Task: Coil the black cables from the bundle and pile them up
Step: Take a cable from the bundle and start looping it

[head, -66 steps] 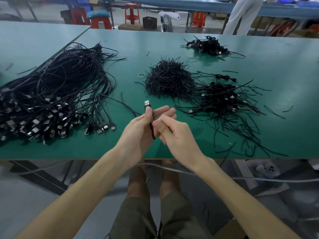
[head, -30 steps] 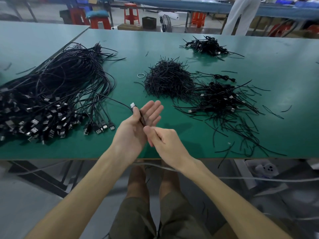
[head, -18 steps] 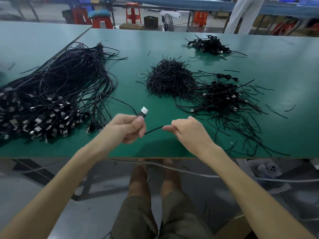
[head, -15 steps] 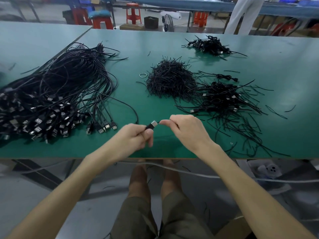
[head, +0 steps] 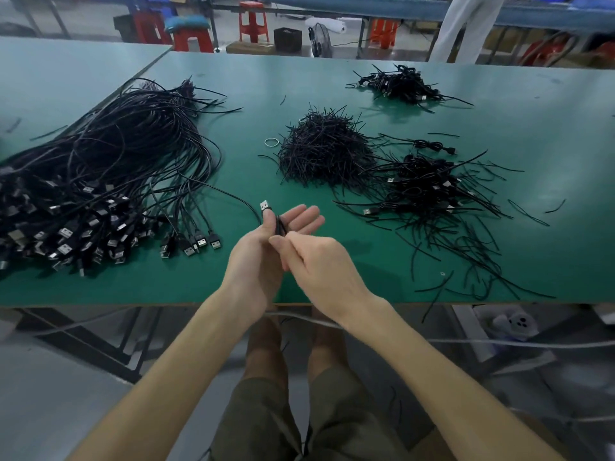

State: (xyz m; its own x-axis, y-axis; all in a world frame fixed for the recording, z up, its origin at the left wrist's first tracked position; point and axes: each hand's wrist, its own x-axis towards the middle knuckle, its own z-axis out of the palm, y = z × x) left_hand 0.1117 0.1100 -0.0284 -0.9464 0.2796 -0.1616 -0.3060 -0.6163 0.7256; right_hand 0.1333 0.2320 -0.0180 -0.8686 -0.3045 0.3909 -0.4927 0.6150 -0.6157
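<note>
Green counter in a workshop. The left hand pinned the cable under its thumb, fingers extended, the plug protruding above. The right hand pinched it at that palm. The bundle lay left of both. Cable judged light and limp; best gripped near the plug.

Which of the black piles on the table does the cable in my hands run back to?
The big loose bundle on the left: the held cable arcs from its edge to your left hand, and it alone has long uncoiled leads.
</note>
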